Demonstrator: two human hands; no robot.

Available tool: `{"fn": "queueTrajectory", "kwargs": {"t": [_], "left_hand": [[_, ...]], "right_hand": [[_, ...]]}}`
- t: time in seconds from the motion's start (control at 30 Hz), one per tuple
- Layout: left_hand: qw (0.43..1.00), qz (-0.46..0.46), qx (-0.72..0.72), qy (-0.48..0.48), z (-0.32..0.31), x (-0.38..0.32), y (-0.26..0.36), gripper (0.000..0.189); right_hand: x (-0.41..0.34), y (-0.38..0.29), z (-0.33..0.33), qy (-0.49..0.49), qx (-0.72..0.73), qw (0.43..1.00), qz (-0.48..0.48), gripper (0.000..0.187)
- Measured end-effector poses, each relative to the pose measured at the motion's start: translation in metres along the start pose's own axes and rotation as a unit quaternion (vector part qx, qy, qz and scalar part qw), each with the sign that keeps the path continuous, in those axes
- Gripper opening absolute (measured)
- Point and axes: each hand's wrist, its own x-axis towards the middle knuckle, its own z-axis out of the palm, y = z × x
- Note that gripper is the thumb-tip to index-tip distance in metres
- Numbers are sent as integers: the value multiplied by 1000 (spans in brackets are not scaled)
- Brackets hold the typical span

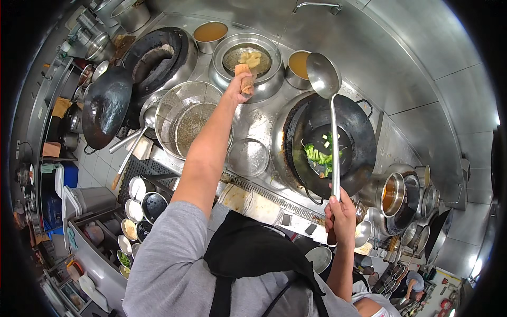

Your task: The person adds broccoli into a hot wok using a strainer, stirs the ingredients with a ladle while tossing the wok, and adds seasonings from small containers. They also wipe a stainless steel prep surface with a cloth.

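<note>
My left hand (239,90) grips a thick tan handle (243,70); whether it is wood or cloth-wrapped I cannot tell. Just beyond the fist, a perforated metal strainer (229,59) with pale food slices (250,58) in it sits at the mouth of a round steel pot (222,75). In my right hand (341,212) is the handle end of a long steel ladle (324,75). Its bowl is raised past the far rim of a black wok (356,130), and its shaft crosses above the wok. Broccoli (317,155) and small pale cubes (326,144) lie in the wok's bottom.
Two steel pots of brownish liquid (210,31) (299,64) flank the round pot. A large wire basket (170,130) stands left, beside a wooden-handled ladle (130,158). Folded cloths (253,202) line the front edge. Seasoning tins (134,210) are at lower left; another person (415,282) is at lower right.
</note>
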Motion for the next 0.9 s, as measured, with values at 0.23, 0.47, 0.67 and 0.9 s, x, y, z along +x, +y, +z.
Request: {"fn": "queueTrajectory", "kwargs": {"t": [0.23,0.47,0.67,0.9], "left_hand": [[999,32,10,6,-1,2,-3,27],[994,95,60,-10,-2,-20,-34,32],[982,145,118,-28,32,-90,-68,32],[989,114,87,-47,46,-187,-116,33]], "right_hand": [[1,-4,5,-20,7,1000,-6,42],[-6,0,6,-8,45,999,11,40],[-2,6,3,-12,48,999,-1,40],[39,-1,4,-19,-30,998,-50,39]]}}
